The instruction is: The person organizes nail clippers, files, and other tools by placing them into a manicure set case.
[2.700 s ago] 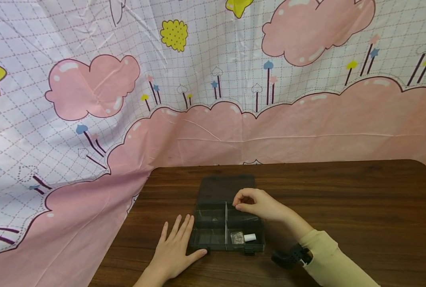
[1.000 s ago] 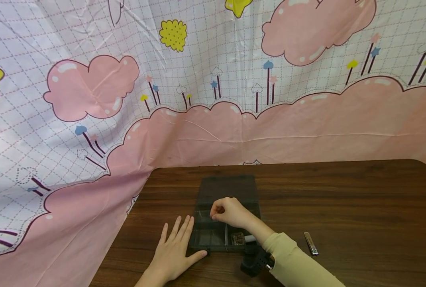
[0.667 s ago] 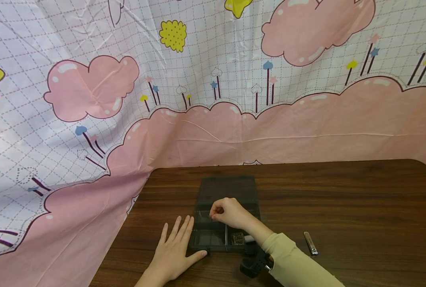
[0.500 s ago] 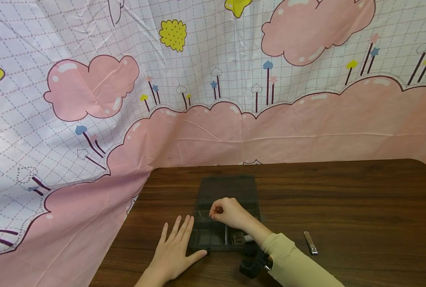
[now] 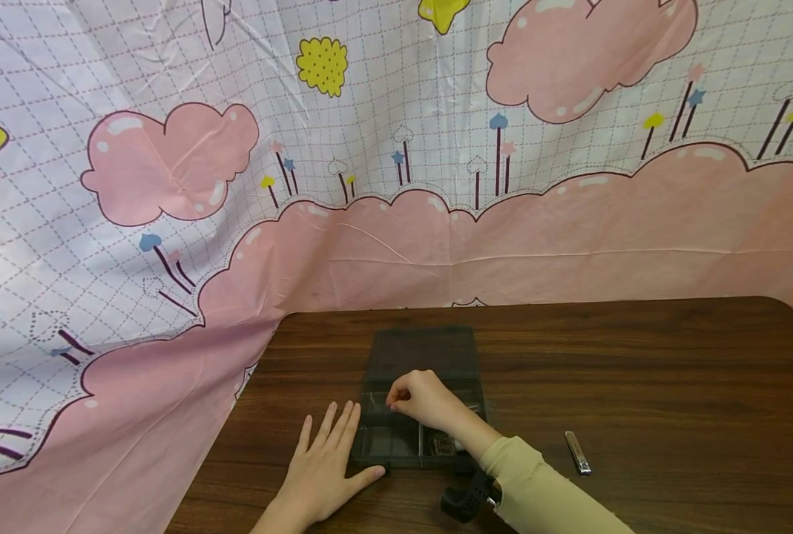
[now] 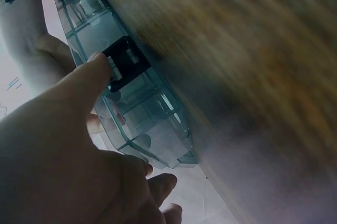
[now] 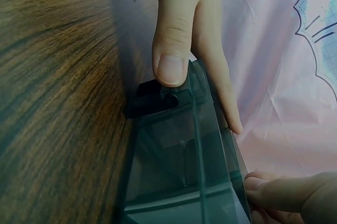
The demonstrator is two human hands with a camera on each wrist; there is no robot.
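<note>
A dark translucent compartment box [image 5: 389, 443] lies on the table, its lid [image 5: 426, 354] folded open to the back. My left hand [image 5: 323, 463] is spread flat beside it, fingertips at its left side. In the left wrist view, its thumb rests at a black latch [image 6: 126, 63]. My right hand [image 5: 423, 400] reaches over the box, thumb and index fingertips together at the back left compartment; I cannot tell whether a small thing is between them. A nail polish bottle [image 5: 442, 445] lies in the front right compartment, its white cap partly hidden by the right wrist.
A metal nail clipper [image 5: 577, 453] lies on the wooden table [image 5: 670, 386] to the right of the box. A patterned pink and white cloth [image 5: 536, 245] hangs behind the table. A black wrist camera [image 5: 463, 504] hangs under the right forearm, in front of the box.
My right hand has moved left from the back right compartment to the back left one, then stayed nearly still there. The nail clipper has come into view. My left hand has not moved.
</note>
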